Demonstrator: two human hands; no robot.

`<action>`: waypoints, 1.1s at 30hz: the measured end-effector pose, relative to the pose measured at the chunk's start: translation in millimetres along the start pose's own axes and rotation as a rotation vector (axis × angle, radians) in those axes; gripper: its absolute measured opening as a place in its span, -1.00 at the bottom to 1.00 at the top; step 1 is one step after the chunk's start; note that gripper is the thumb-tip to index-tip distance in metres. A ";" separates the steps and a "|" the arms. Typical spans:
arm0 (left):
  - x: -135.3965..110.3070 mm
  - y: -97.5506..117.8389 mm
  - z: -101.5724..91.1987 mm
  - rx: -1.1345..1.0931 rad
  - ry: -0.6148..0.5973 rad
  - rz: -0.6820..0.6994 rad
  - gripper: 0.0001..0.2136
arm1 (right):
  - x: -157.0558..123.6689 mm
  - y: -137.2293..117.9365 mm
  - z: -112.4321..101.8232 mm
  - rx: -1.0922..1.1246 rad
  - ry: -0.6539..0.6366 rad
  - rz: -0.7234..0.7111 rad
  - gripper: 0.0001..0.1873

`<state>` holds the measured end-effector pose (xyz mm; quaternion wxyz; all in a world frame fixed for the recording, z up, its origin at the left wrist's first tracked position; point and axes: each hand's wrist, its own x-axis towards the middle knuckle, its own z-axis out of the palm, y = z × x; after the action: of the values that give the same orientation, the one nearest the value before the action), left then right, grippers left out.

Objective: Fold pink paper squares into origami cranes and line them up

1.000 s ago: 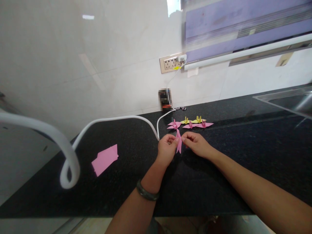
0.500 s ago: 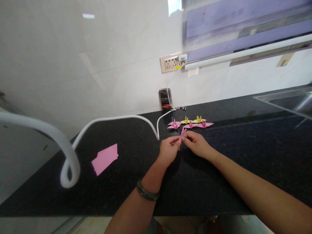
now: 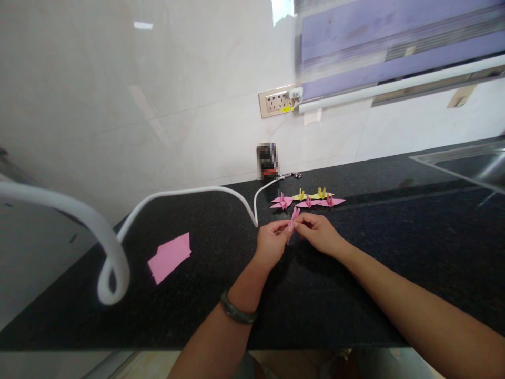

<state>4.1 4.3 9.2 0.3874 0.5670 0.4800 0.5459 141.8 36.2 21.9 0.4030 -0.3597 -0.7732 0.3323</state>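
Observation:
A narrow piece of folded pink paper (image 3: pixel 295 213) stands between my two hands, its split points upward and a thin tip below. My left hand (image 3: pixel 273 241) pinches it from the left, thumb and fingers closed on its middle. From the right, my right hand (image 3: pixel 317 231) grips the same paper between thumb and forefinger. Just beyond my fingers sit several folded paper cranes: pink ones, such as a pink crane (image 3: pixel 330 201), and yellow ones, such as a yellow crane (image 3: pixel 322 193). My fingertips hide the middle of the folded paper.
Pink paper sheets (image 3: pixel 170 258) lie stacked at left on the black countertop (image 3: pixel 221 316). A thick white flexible arm (image 3: pixel 189 190) loops over the left side. A dark pixelated object (image 3: pixel 267 160) leans on the wall below a socket panel (image 3: pixel 278 102). A metal sink (image 3: pixel 473 163) is at right.
Both hands and the folded pink paper have shifted very slightly left, and the paper's angle has turned a little. Everything on the counter stays in place.

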 end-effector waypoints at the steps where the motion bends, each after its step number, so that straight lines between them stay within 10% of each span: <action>1: 0.0 0.0 -0.1 0.000 0.003 -0.003 -0.67 | 0.0 -0.2 -0.2 0.003 -0.003 0.003 -0.80; 33: 4.0 -8.3 -3.5 0.118 0.042 -0.051 -0.71 | -1.1 -2.6 2.6 -0.047 -0.086 0.011 -0.78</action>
<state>-0.5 9.9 2.5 0.3571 0.5649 0.5338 0.5182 139.3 33.4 22.3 0.3590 -0.3584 -0.7954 0.3315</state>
